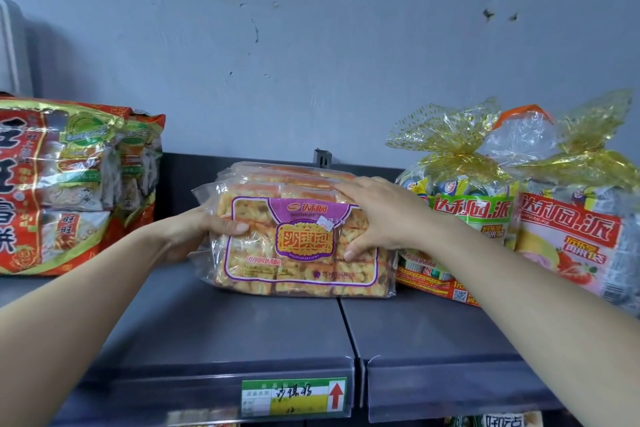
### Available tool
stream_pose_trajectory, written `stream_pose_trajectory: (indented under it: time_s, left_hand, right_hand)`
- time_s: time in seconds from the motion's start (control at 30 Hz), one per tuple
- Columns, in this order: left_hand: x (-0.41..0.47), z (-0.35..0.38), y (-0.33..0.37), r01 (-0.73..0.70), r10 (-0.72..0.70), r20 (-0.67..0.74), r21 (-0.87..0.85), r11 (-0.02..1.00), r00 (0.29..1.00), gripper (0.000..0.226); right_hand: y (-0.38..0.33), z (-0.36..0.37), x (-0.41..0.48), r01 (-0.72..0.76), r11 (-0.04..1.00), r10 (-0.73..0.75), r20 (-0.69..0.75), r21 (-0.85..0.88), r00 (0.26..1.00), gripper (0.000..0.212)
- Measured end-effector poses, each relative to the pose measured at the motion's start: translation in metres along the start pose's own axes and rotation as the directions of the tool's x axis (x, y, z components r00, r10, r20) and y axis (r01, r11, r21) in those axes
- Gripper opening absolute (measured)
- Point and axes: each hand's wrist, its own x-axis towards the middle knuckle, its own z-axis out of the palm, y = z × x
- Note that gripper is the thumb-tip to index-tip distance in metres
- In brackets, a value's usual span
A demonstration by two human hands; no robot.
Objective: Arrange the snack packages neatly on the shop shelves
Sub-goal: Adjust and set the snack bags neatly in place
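Note:
A clear snack package with a purple label and golden squares [294,263] stands upright in the middle of the dark grey shelf [242,329]. More packages of the same kind are stacked behind it. My left hand [197,232] grips its left edge, thumb across the front. Over its upper right corner my right hand [377,215] is clamped, fingers on top and thumb on the front.
A large red and gold snack bag [65,184] stands at the left. Two pie packs with gold ribbon tops [467,204] [575,236] stand at the right, touching my right forearm. A green price tag [294,395] sits on the shelf's front rail. The wall is behind.

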Motion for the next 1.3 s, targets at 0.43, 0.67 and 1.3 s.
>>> stream_pose_trajectory:
  time_s: [0.43, 0.67, 1.3]
  left_hand:
    - [0.001, -0.007, 0.014, -0.083, 0.074, -0.173, -0.04, 0.996, 0.982, 0.141]
    - [0.0, 0.042, 0.063, -0.177, 0.468, -0.488, 0.529, 0.83, 0.737, 0.088]
    - [0.081, 0.282, 0.105, -0.013, 0.347, -0.317, 0.722, 0.692, 0.883, 0.11]
  right_hand:
    - [-0.002, 0.002, -0.002, -0.015, 0.993, 0.008, -0.061, -0.117, 0.998, 0.112]
    - [0.026, 0.004, -0.036, -0.023, 0.985, -0.041, -0.356, -0.174, 0.934, 0.09]
    - [0.236, -0.003, -0.187, -0.4, 0.892, 0.45, -0.318, 0.213, 0.834, 0.103]
